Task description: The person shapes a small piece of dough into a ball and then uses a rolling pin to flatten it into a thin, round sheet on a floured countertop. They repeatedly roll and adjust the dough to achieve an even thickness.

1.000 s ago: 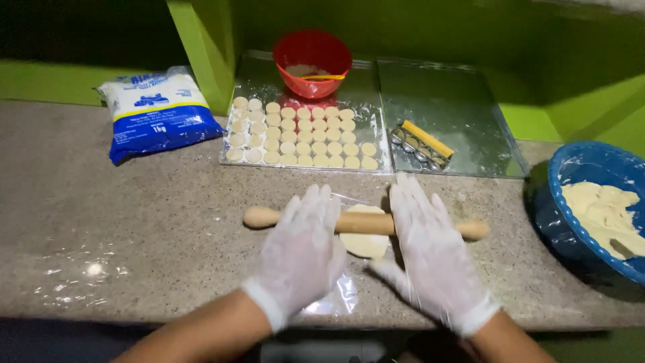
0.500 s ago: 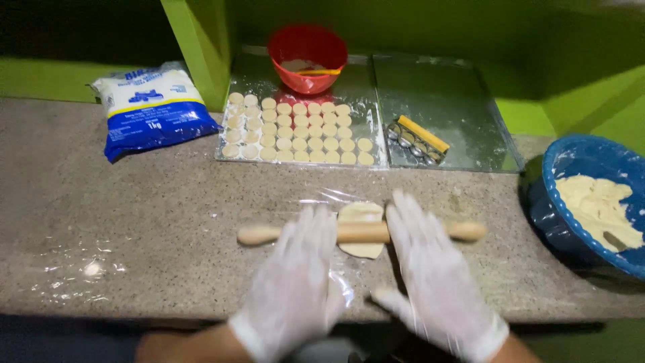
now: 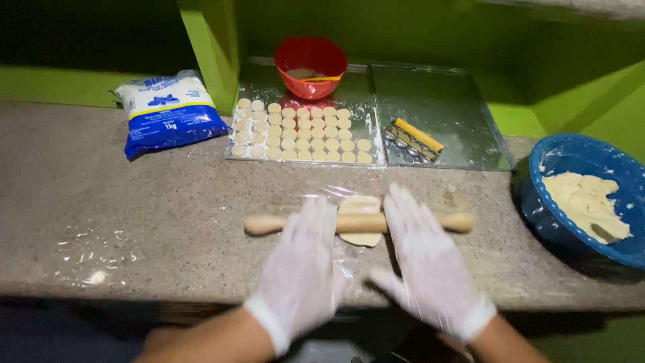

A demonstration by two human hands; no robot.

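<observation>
Both gloved hands, left hand and right hand, lie flat with fingers spread on the wooden rolling pin, over a pale dough disc near the counter's front edge. At the right edge, a blue plastic bowl holds dough.

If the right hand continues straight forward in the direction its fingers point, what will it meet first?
The right hand already lies flat on the wooden rolling pin. Beyond it is bare counter, then probably the metal tray with the yellow-handled tool, though depth is unclear.
</observation>
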